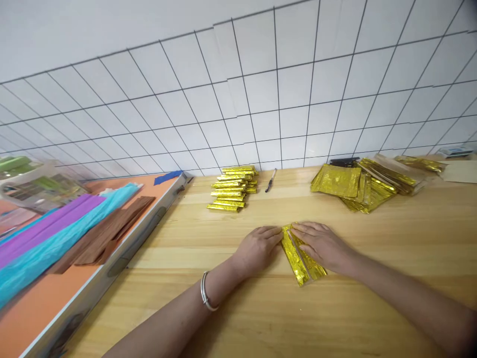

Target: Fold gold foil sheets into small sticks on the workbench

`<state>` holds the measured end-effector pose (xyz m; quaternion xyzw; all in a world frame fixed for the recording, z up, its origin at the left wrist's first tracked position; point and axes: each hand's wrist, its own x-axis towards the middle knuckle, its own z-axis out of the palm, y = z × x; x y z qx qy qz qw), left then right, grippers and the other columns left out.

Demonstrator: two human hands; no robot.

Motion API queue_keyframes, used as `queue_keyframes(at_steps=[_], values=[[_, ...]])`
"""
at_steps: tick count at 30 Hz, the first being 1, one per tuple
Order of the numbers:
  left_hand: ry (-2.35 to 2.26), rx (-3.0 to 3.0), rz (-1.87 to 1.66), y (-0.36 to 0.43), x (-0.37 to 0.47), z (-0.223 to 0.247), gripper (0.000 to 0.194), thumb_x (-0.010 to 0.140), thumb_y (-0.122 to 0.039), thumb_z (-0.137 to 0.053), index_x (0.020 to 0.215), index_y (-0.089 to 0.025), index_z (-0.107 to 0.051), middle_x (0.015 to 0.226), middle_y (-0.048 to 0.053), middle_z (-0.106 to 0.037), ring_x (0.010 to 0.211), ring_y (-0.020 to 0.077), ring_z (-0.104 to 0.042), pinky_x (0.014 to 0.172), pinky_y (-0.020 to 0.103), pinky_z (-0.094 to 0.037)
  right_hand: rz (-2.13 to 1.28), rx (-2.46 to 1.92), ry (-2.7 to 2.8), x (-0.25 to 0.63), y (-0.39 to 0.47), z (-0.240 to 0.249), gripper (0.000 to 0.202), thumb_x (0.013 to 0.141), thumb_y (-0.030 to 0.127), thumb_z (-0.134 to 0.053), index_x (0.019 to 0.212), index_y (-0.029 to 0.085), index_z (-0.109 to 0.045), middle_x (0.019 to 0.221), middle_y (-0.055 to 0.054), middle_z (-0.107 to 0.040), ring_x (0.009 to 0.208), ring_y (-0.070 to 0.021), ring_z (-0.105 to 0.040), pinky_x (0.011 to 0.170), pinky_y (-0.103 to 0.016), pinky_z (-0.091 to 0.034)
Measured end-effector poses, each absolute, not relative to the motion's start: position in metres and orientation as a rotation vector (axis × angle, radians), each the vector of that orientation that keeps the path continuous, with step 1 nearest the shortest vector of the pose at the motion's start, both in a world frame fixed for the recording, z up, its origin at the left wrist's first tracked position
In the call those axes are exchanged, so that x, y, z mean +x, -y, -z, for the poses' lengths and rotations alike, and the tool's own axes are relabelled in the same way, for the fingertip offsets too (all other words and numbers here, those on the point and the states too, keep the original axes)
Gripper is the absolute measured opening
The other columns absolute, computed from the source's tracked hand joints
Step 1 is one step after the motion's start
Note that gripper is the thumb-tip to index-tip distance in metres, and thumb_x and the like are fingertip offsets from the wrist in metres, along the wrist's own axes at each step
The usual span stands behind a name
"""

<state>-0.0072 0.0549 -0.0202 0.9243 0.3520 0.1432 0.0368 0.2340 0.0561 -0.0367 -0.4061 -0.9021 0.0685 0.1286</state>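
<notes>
A sheet of gold foil paper (297,256) lies on the wooden table in front of me, its two sides folded inward so that a narrow pale gap runs down the middle. My left hand (260,248), a silver bangle on its wrist, has its fingers bent and pressed together at the paper's far left edge. Across the right fold my right hand (322,246) rests flat with fingers stretched out, covering part of the foil. Beyond the hands sits a pile of narrow folded gold strips (233,189). Farther right is a heap of flat gold foil sheets (337,180).
A pen (271,180) lies near the tiled wall (290,89). At left, a raised-edge orange surface (128,191) holds purple crepe paper (52,223), turquoise crepe paper (74,236), brown paper strips (108,233) and a blue scrap (167,177). A clear container (40,186) stands behind them.
</notes>
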Motion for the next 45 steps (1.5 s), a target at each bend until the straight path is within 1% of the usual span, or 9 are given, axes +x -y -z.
queue_keyframes(at_steps=[3, 7, 14, 22, 28, 32, 35, 39, 45], values=[[-1.219, 2.785, -0.417, -0.042, 0.0, 0.017, 0.044, 0.09, -0.04, -0.045, 0.126, -0.015, -0.047, 0.132, 0.01, -0.05, 0.123, 0.0231, -0.044, 0.102, 0.04, -0.038, -0.234, -1.159, 2.634, 0.237, -0.058, 0.036, 0.05, 0.089, 0.033, -0.045, 0.138, 0.025, -0.037, 0.141, -0.006, -0.042, 0.128, -0.0237, -0.036, 0.101, -0.046, -0.034], [-1.382, 2.707, -0.403, -0.036, 0.013, 0.016, 0.039, 0.09, -0.041, -0.044, 0.12, -0.017, -0.051, 0.128, 0.01, -0.053, 0.124, 0.0233, -0.045, 0.101, 0.04, -0.038, -0.239, -1.164, 2.631, 0.238, -0.058, 0.038, 0.051, 0.089, 0.035, -0.043, 0.138, 0.026, -0.036, 0.141, -0.005, -0.042, 0.128, -0.0238, -0.036, 0.101, -0.046, -0.034], [-1.396, 2.672, -0.298, -0.024, 0.017, 0.013, 0.08, 0.075, -0.066, -0.05, 0.132, -0.012, -0.037, 0.14, 0.018, -0.038, 0.132, 0.0307, -0.031, 0.105, 0.049, -0.028, -0.243, -1.134, 2.662, 0.239, -0.058, 0.039, 0.055, 0.088, 0.041, -0.044, 0.14, 0.024, -0.034, 0.143, -0.006, -0.038, 0.128, -0.0257, -0.034, 0.102, -0.047, -0.031], [-1.315, 2.687, -0.344, -0.03, 0.012, 0.016, 0.098, 0.061, -0.078, -0.052, 0.132, -0.012, -0.038, 0.14, 0.02, -0.037, 0.133, 0.0325, -0.029, 0.106, 0.051, -0.023, -0.229, -1.136, 2.666, 0.235, -0.056, 0.034, 0.064, 0.083, 0.051, -0.048, 0.139, 0.023, -0.036, 0.145, -0.011, -0.034, 0.129, -0.0304, -0.032, 0.099, -0.05, -0.031], [-1.295, 2.72, -0.35, -0.045, 0.004, 0.018, 0.099, 0.059, -0.077, -0.056, 0.133, -0.014, -0.039, 0.14, 0.017, -0.039, 0.132, 0.0307, -0.031, 0.108, 0.05, -0.02, -0.254, -1.167, 2.671, 0.231, -0.06, 0.029, 0.063, 0.084, 0.053, -0.046, 0.138, 0.023, -0.037, 0.145, -0.012, -0.034, 0.13, -0.0304, -0.03, 0.101, -0.051, -0.029], [-1.297, 2.73, -0.342, -0.034, 0.004, 0.014, 0.083, 0.073, -0.072, -0.047, 0.135, -0.018, -0.038, 0.143, 0.014, -0.034, 0.135, 0.0289, -0.025, 0.11, 0.049, -0.017, -0.393, -1.074, 2.756, 0.252, -0.062, 0.021, 0.06, 0.085, 0.05, -0.048, 0.138, 0.024, -0.038, 0.145, -0.009, -0.034, 0.132, -0.0275, -0.03, 0.104, -0.048, -0.029], [-1.208, 2.737, -0.302, -0.028, 0.004, 0.011, 0.072, 0.08, -0.065, -0.044, 0.136, -0.02, -0.037, 0.142, 0.012, -0.037, 0.133, 0.0268, -0.03, 0.109, 0.045, -0.022, -0.393, -1.034, 2.808, 0.266, -0.06, 0.011, 0.05, 0.089, 0.041, -0.045, 0.136, 0.028, -0.04, 0.142, -0.005, -0.04, 0.129, -0.024, -0.035, 0.105, -0.044, -0.031], [-1.142, 2.739, -0.304, -0.031, 0.003, 0.013, 0.07, 0.081, -0.062, -0.046, 0.136, -0.019, -0.036, 0.141, 0.011, -0.039, 0.132, 0.0269, -0.032, 0.107, 0.043, -0.026, -0.179, -0.994, 2.862, 0.267, -0.055, 0.002, 0.05, 0.088, 0.028, -0.047, 0.137, 0.028, -0.038, 0.139, -0.005, -0.045, 0.124, -0.0233, -0.042, 0.101, -0.044, -0.036], [-1.132, 2.734, -0.384, -0.034, 0.003, 0.018, 0.062, 0.083, -0.06, -0.045, 0.128, -0.018, -0.043, 0.139, 0.01, -0.041, 0.131, 0.0267, -0.032, 0.107, 0.042, -0.026, 0.18, -0.634, 2.956, 0.256, -0.046, 0.0, 0.037, 0.09, 0.015, -0.042, 0.125, 0.023, -0.05, 0.132, -0.009, -0.051, 0.119, -0.0244, -0.046, 0.094, -0.045, -0.04]])
